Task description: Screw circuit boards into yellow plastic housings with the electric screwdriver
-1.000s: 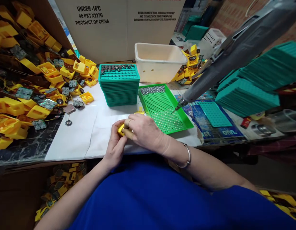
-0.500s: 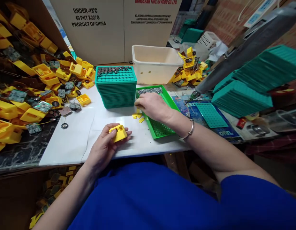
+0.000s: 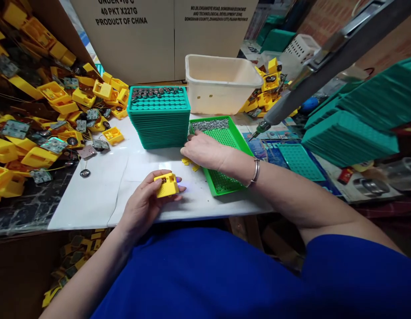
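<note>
My left hand [image 3: 146,195] is closed around a small yellow plastic casing [image 3: 167,186], thumb on its near side. A dark opening shows in the casing's top, and a blue glow falls on the fingertips beside it. Just left of the green tray [image 3: 216,186], my right hand [image 3: 205,150] reaches down over small flat yellow pieces [image 3: 194,167] on the white table surface. Its fingers are curled together, fingertips pointing down; what is between them is hidden. Small metal screws [image 3: 218,124] lie heaped at the far end of the tray, partly behind that hand.
A stack of teal trays [image 3: 159,128] stands behind my hands, dark round parts on top. Beside it is a whitish plastic bin [image 3: 221,95]. Yellow casings with circuit boards [image 3: 15,128] pile up at left. A powered screwdriver [image 3: 278,106] hangs at right, near more teal trays [image 3: 351,137].
My right hand has moved slightly left and down over the yellow pieces. The casing in my left hand has turned a little, and a blue glow now shows beside it. The view has shifted slightly.
</note>
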Action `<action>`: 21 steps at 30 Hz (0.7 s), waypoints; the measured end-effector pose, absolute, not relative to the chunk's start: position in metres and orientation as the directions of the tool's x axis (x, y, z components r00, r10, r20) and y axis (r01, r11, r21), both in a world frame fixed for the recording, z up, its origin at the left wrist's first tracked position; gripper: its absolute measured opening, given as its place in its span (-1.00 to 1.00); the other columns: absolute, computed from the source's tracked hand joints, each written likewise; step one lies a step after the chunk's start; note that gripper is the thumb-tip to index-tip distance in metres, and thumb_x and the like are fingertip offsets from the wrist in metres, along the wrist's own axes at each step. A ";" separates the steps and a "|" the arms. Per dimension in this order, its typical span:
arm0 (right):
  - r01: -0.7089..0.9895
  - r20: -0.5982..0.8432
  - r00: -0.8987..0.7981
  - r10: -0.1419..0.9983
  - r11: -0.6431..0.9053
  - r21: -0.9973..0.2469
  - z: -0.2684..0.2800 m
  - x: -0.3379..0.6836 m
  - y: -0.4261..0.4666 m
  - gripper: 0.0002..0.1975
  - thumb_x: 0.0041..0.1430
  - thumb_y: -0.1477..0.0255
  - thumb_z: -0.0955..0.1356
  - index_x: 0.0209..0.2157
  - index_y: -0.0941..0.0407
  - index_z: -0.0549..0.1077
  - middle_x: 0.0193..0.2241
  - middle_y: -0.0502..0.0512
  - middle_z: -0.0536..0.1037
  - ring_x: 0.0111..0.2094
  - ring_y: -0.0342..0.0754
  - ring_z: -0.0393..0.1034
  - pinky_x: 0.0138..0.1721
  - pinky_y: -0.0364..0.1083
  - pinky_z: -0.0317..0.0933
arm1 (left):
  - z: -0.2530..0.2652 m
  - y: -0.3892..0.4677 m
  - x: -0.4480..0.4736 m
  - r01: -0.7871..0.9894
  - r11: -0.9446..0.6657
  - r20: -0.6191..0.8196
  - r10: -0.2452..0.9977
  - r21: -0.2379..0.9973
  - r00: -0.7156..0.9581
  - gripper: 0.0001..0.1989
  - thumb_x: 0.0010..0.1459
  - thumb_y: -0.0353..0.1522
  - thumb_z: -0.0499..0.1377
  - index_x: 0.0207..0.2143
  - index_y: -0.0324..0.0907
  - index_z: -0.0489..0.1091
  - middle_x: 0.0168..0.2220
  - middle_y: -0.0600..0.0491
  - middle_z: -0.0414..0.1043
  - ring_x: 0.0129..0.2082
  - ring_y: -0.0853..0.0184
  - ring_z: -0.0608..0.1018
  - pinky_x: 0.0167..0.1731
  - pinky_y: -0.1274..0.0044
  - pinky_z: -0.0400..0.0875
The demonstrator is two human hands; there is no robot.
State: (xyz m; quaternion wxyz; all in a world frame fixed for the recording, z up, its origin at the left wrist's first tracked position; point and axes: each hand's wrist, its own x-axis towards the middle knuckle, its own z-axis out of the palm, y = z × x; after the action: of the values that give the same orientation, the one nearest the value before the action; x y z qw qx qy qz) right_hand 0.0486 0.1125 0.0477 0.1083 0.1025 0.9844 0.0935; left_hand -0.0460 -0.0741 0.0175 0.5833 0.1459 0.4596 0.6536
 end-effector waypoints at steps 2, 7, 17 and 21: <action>0.182 -0.226 -0.948 0.226 0.963 0.201 0.052 0.049 0.110 -0.76 0.21 0.62 0.26 -0.25 0.20 0.56 -0.35 0.25 0.61 -0.29 0.05 0.37 -0.28 0.00 -0.03 | 0.016 -0.074 -0.046 -0.618 0.110 -0.339 0.902 0.778 -0.267 -0.76 0.06 -0.38 0.23 -0.17 -0.23 0.40 -0.24 -0.09 0.59 -0.26 0.13 0.66 -0.36 0.42 0.57; 0.182 -0.267 -0.947 0.179 0.983 0.014 0.058 0.051 0.109 -0.73 0.21 0.60 0.26 -0.13 0.15 0.52 -0.28 0.17 0.62 -0.31 -0.03 0.39 -0.31 -0.04 -0.01 | 0.015 -0.077 -0.048 -0.554 0.148 -0.368 0.877 0.819 -0.310 -0.74 0.03 -0.40 0.22 -0.18 -0.24 0.38 -0.33 -0.09 0.59 -0.39 0.17 0.65 -0.53 0.51 0.52; 0.285 -0.092 -0.947 0.308 0.937 0.200 0.057 0.061 0.092 -0.75 0.17 0.64 0.26 -0.35 0.17 0.57 -0.38 0.20 0.61 -0.19 0.07 0.35 -0.04 0.07 0.03 | 0.025 -0.080 -0.056 -0.555 0.123 -0.414 0.798 0.823 -0.437 -0.77 -0.03 -0.42 0.20 -0.25 -0.23 0.36 -0.36 -0.01 0.57 -0.39 0.18 0.65 -0.52 0.48 0.54; 0.255 -0.084 -0.956 0.283 0.934 0.249 0.049 0.063 0.078 -0.73 0.18 0.64 0.25 -0.36 0.16 0.59 -0.51 0.16 0.57 -0.20 0.09 0.36 0.14 0.13 -0.06 | 0.024 -0.081 -0.055 -0.545 0.129 -0.402 0.815 0.828 -0.418 -0.79 0.00 -0.41 0.19 -0.25 -0.22 0.35 -0.37 -0.02 0.56 -0.40 0.20 0.64 -0.53 0.48 0.53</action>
State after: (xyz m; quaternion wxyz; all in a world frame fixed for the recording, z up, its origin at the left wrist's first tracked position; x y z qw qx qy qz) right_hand 0.0627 0.0781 0.0494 0.0591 0.1369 0.9817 0.1186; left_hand -0.0554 -0.0812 0.0239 0.5248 0.1254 0.5377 0.6479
